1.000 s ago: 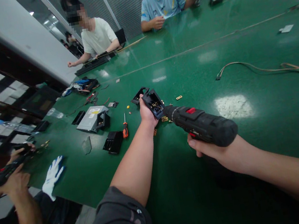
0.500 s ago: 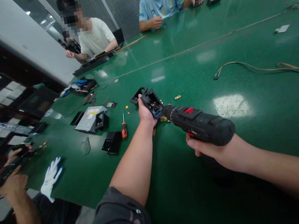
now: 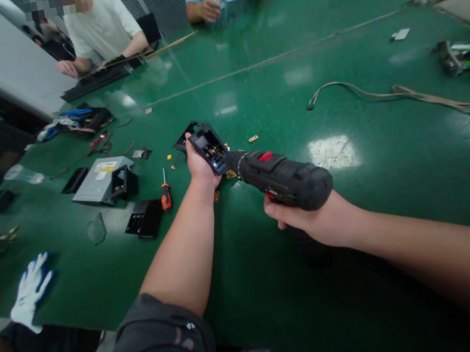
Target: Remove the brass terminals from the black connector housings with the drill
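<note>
My left hand (image 3: 203, 168) is closed around a black plastic housing (image 3: 210, 147) with an open, hollow side and small brass-coloured parts inside. My right hand (image 3: 310, 217) grips a black cordless drill (image 3: 283, 176) with red switches, one finger near its trigger. The drill's nose points left at the housing's lower right edge; whether the tip touches a screw is hidden. Another black plastic piece (image 3: 186, 136) shows just behind the left hand. Several small brass plates (image 3: 253, 139) lie on the green table beside and below the housing.
Left of my arm lie an orange screwdriver (image 3: 166, 195), a black tray-like part (image 3: 145, 219), a grey metal box (image 3: 97, 179) and a white glove (image 3: 32, 290). Thin cables (image 3: 365, 89) run to the right. Two people sit across the table (image 3: 362, 226); another person's arm is at the left edge.
The view has swung right, so the table things sit further left. Both hands keep hold of the housing and the drill in nearly the same pose. One person opposite has brought their hands closer together.
</note>
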